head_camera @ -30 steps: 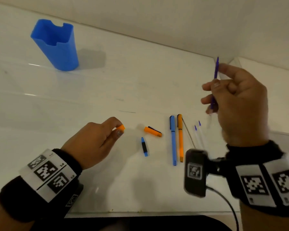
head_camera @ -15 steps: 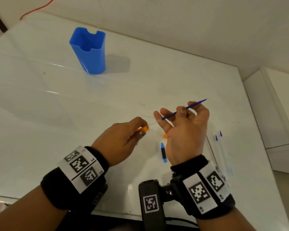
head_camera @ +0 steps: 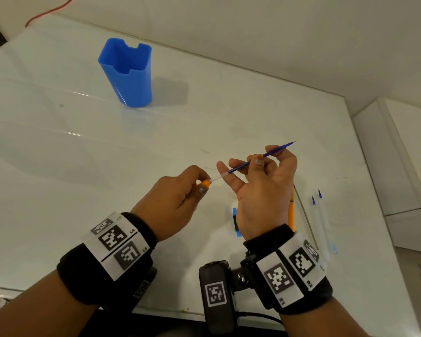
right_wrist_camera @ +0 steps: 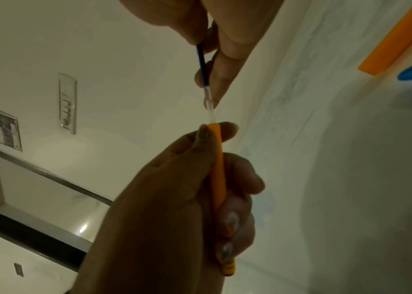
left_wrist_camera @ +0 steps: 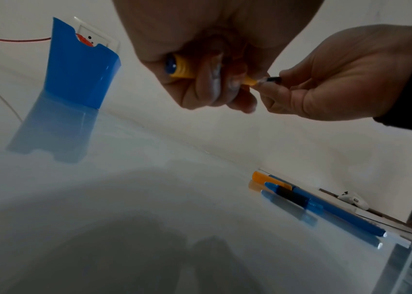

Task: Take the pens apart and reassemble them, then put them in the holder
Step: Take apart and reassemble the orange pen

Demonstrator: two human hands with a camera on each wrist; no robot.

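My left hand (head_camera: pixel 199 186) grips a short orange pen barrel (head_camera: pixel 204 183), held above the white table (head_camera: pixel 58 154). My right hand (head_camera: pixel 259 164) pinches a thin blue ink refill (head_camera: pixel 253 161) between thumb and fingers, tip pointing up and right. The refill's clear end meets the barrel's open end. In the right wrist view the refill (right_wrist_camera: pixel 202 65) runs down to the barrel (right_wrist_camera: pixel 217 179), which lies inside the curled left fingers (right_wrist_camera: pixel 232 220). In the left wrist view the barrel (left_wrist_camera: pixel 182 68) shows a blue end. The blue holder (head_camera: pixel 129 74) stands far left.
On the table under my right hand lie a blue cap (head_camera: pixel 235 221), an orange pen (head_camera: pixel 291 210), a thin grey rod (head_camera: pixel 306 217) and two clear refills (head_camera: pixel 322 220). A blue pen (left_wrist_camera: pixel 338 214) lies beside them. A white ledge (head_camera: pixel 399 166) borders the table's right edge.
My right hand came down from its raised position and moved left with the refill. Both hands met above the table, bringing the refill's end to the orange barrel.
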